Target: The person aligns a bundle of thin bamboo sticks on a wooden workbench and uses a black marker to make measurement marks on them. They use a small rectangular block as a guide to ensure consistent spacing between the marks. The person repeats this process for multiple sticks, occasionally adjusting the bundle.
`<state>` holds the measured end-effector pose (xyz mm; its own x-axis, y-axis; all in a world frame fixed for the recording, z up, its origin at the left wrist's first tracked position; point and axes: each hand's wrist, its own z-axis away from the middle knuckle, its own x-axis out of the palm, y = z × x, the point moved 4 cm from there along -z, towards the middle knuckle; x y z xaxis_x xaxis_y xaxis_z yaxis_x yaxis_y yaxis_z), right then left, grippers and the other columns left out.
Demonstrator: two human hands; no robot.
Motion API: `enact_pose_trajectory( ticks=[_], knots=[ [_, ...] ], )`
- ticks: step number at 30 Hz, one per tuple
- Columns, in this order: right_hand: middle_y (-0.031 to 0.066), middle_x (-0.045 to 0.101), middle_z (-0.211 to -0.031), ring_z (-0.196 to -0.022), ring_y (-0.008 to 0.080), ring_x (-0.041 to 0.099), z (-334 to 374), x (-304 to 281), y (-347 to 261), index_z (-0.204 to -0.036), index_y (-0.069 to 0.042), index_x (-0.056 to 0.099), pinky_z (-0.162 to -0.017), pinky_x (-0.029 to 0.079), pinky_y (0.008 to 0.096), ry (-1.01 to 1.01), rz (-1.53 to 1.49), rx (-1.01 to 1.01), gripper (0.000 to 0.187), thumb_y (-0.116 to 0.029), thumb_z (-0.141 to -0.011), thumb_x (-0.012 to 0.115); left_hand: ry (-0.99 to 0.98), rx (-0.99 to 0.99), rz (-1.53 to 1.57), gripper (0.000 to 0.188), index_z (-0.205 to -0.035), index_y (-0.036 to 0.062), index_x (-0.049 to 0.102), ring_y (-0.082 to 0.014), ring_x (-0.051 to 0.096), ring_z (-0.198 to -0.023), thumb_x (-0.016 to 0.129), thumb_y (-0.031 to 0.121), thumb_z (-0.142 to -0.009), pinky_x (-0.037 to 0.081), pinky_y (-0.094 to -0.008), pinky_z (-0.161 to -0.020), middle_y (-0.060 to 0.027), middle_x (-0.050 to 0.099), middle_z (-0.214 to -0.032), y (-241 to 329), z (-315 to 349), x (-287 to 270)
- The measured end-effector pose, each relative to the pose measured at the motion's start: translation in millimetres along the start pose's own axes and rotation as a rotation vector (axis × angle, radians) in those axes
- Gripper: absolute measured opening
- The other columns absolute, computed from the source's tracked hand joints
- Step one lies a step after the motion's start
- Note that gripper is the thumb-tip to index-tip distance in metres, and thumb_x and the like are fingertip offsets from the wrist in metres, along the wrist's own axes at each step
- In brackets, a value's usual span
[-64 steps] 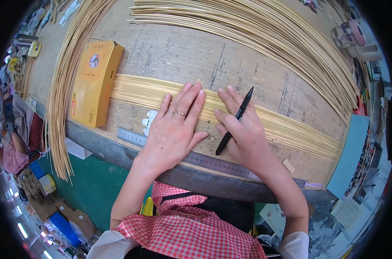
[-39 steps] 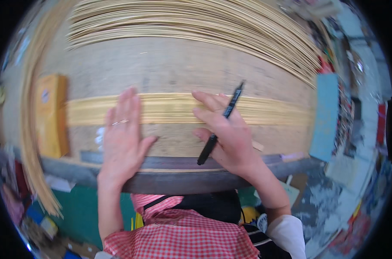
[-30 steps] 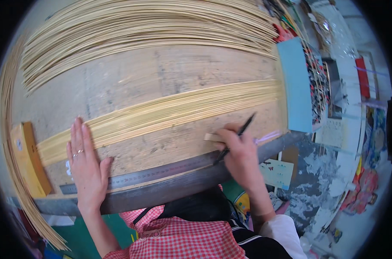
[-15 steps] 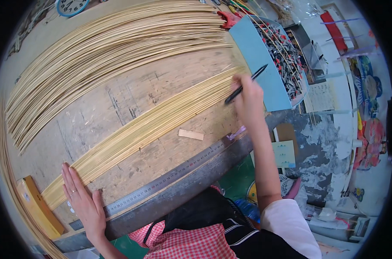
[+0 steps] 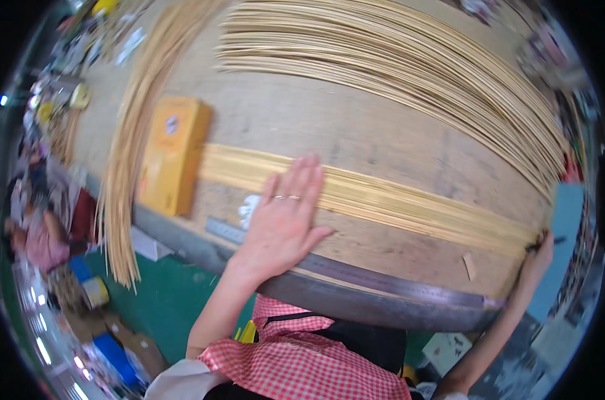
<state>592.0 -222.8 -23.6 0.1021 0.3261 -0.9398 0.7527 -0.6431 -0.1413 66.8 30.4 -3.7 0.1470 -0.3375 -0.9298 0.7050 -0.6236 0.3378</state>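
My left hand (image 5: 282, 223) lies flat across a row of thin pale bamboo strips (image 5: 409, 207), fingers stretched out and a ring on one of them. The strips run side by side along the wooden table. Their left ends meet a yellow box-shaped block (image 5: 172, 157). At their right ends is my right hand (image 5: 537, 259), closed and somewhat blurred, with a black pen (image 5: 558, 239) poking out of it. A metal ruler (image 5: 382, 281) lies along the near table edge. Beside my left wrist is a small white object (image 5: 248, 210), too blurred to name.
A large bundle of strips (image 5: 382, 67) spreads over the far side. Another long bundle (image 5: 126, 147) overhangs the table's left edge. A light blue box (image 5: 561, 217) stands at the right. Near my right hand lies a small wood piece (image 5: 469, 267). Another person (image 5: 46, 233) is off left.
The view has swung to the left, bringing the left side of the room in. My left hand stays flat on the strips. My right hand stays near their right ends with the pen.
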Motion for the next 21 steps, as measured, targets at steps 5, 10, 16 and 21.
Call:
enact_pose_trajectory(
  ticks=[5, 10, 16, 21],
  knots=[
    [0.0291, 0.063, -0.107, -0.098, 0.0477, 0.061, -10, 10, 12, -0.126, -0.003, 0.057, -0.082, 0.048, 0.0481, 0.000, 0.021, -0.037, 0.024, -0.008, -0.103, 0.054, 0.050, 0.037, 0.021, 0.094, -0.160, -0.0007, 0.021, -0.0352, 0.018, -0.156, 0.064, 0.047, -0.091, 0.022, -0.0548, -0.122, -0.0197, 0.018, -0.168, -3, 10, 1],
    [0.0290, 0.064, -0.105, -0.097, 0.0476, 0.062, -14, 6, 17, -0.124, -0.001, 0.058, -0.081, 0.049, 0.0482, 0.004, 0.000, -0.079, 0.022, -0.011, -0.105, 0.054, 0.081, 0.049, 0.032, 0.092, -0.159, -0.0019, 0.023, -0.0357, 0.020, -0.156, 0.062, 0.047, -0.092, 0.023, -0.0547, -0.122, -0.0195, 0.019, -0.168, 0, 9, 6],
    [0.0286, 0.066, -0.107, -0.098, 0.0470, 0.063, -10, 3, 7, -0.125, -0.001, 0.059, -0.082, 0.049, 0.0478, -0.001, 0.005, -0.067, 0.024, -0.013, -0.105, 0.055, 0.099, 0.063, 0.036, 0.092, -0.158, -0.0025, 0.024, -0.0355, 0.021, -0.155, 0.064, 0.046, -0.091, 0.024, -0.0544, -0.121, -0.0195, 0.020, -0.168, 0, 8, 6],
    [0.0288, 0.066, -0.105, -0.097, 0.0470, 0.063, -8, 1, -3, -0.125, -0.001, 0.059, -0.080, 0.049, 0.0485, 0.008, 0.024, -0.060, 0.026, -0.016, -0.105, 0.055, 0.105, 0.065, 0.040, 0.093, -0.158, -0.0024, 0.024, -0.0353, 0.022, -0.155, 0.066, 0.045, -0.090, 0.024, -0.0542, -0.121, -0.0195, 0.020, -0.168, 0, 8, 4]
  ],
)
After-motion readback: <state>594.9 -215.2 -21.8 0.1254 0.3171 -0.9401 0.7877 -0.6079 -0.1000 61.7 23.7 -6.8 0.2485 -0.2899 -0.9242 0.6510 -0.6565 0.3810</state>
